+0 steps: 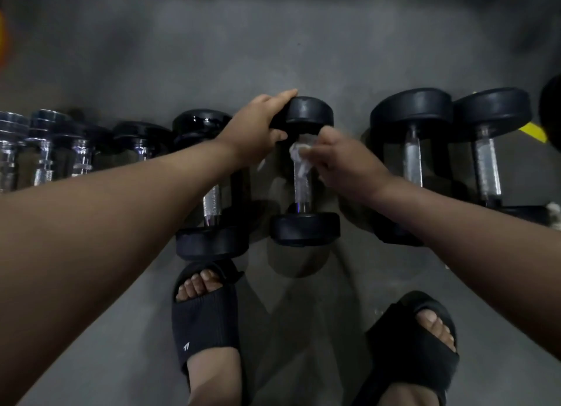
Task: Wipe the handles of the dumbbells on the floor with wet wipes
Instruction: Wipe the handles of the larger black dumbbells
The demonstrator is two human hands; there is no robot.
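A black dumbbell with a chrome handle lies on the grey floor in the middle of the view. My left hand grips its far head, thumb underneath and fingers over the top. My right hand pinches a crumpled white wet wipe against the upper part of the handle. The wipe wraps partly round the bar.
More dumbbells lie in a row: one close on the left, several smaller chrome ones further left, two larger ones on the right. My feet in black slides stand just behind the row. A yellow floor mark shows at right.
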